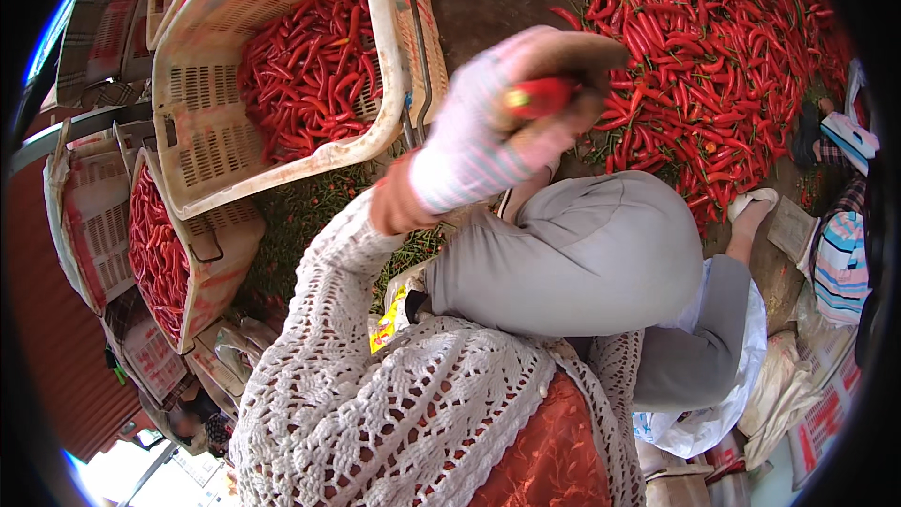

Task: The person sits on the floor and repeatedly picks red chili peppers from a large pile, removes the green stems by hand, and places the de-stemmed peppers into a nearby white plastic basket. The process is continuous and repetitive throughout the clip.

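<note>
My left hand (pixel 486 120), in a pink and white striped glove with soiled fingers, is raised above my bent knee. It holds at least one red chili pepper (pixel 538 97), whose pale yellow-green end faces me; motion blurs the fingertips. Left of the hand, a tilted cream plastic crate (pixel 281 183) holds red chili peppers (pixel 310 70). A large heap of red chili peppers with green stems (pixel 690 63) spreads over the ground on the far right. My right hand is out of view; part of its crocheted sleeve shows beside my thigh.
Another crate (pixel 225 260) of red chilies stands at the left, near more stacked crates (pixel 98 218). Green stems (pixel 303 232) litter the ground between crate and legs. A white plastic bag (pixel 739 373) lies under my leg. At the right edge is a striped cloth item (pixel 841 267).
</note>
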The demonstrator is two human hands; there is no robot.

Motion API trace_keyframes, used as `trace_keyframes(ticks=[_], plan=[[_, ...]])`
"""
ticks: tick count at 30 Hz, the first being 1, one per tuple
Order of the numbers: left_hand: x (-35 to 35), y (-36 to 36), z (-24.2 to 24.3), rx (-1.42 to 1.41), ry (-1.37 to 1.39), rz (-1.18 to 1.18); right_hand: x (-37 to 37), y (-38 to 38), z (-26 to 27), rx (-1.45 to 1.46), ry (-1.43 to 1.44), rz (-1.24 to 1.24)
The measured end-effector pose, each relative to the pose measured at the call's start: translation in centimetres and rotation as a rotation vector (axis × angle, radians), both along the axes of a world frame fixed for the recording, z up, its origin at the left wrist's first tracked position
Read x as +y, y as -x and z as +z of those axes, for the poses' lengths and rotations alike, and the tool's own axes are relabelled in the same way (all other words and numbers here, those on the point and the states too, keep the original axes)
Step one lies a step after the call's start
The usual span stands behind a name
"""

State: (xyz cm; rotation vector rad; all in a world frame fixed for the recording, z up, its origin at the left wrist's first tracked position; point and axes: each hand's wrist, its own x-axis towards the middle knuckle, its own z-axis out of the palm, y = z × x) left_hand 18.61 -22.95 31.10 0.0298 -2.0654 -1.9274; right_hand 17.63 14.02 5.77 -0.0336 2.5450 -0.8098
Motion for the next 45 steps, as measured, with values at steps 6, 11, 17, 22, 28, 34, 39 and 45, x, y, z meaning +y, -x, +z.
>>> trace_keyframes(ticks=[6,11,17,22,28,34,39,45], plan=[[-19.7,-11.0,3.5,-0.921,1.375,-0.002,-1.6,0.1,-0.2,-0.015,-0.023,0.081],[-35.9,-9.6,-9.2,-1.305,1.229,0.158,-2.9,0.5,-0.3,-0.034,-0.044,0.142],[-43.8,-7.0,-24.9,-1.264,1.211,0.409,-2.3,1.5,-1.3,-0.083,-0.099,0.164],[-45.3,-6.5,-29.3,-1.084,1.184,0.292,-2.7,1.2,-3.0,-0.125,-0.174,0.213],[-48.7,-4.6,-31.7,-1.087,1.174,0.207,-4.1,1.3,-1.7,-0.082,-0.108,0.235],[-50.6,-4.9,-31.5,-1.151,1.190,0.271,0.9,3.9,-1.1,0.075,-0.108,-0.263],[-51.7,-5.9,-30.5,-1.194,1.161,0.349,10.8,5.3,-7.9,0.399,-0.082,-0.991],[-53.9,-8.4,-29.6,-1.206,0.997,0.513,15.8,9.3,-16.3,0.132,-0.207,-1.161]])
